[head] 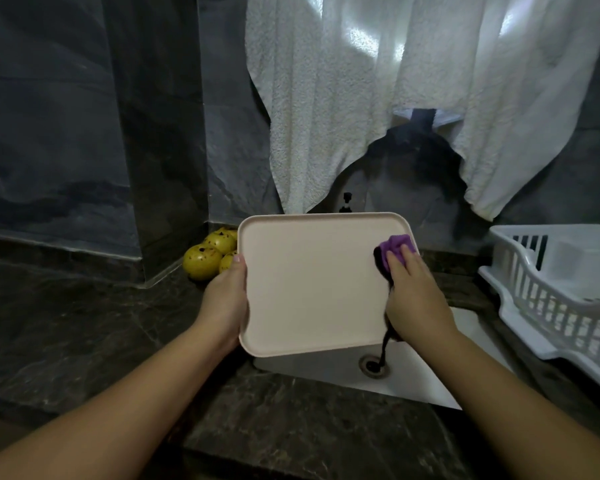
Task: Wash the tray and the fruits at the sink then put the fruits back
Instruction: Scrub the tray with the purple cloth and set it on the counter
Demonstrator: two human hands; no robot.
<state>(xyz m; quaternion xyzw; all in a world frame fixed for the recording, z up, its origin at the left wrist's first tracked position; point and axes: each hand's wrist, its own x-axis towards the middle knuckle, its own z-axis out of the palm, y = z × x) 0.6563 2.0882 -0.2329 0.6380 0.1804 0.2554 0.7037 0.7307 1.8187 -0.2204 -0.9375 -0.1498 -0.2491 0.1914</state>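
Tray (312,285) is held tilted over the sink (430,379), left hand (227,299) clamped on its edge, right hand (418,299) gripping purple cloth (397,245). Prob light, stiff, slippery wet; rim's best gripped w/ both hands. Fruits (208,258) left of tray.

A white towel (413,98) hangs across the upper middle of the view — light shows through its folds, and its lower edge parts around a dark shape that cannot be made out. Dark stone wall panels (66,133) fill the left side and meet at a corner. A dark marbled countertop (84,323) runs along the bottom and left. On the right stands a white slatted dish rack (551,292) on the counter — a pale container sits inside it.
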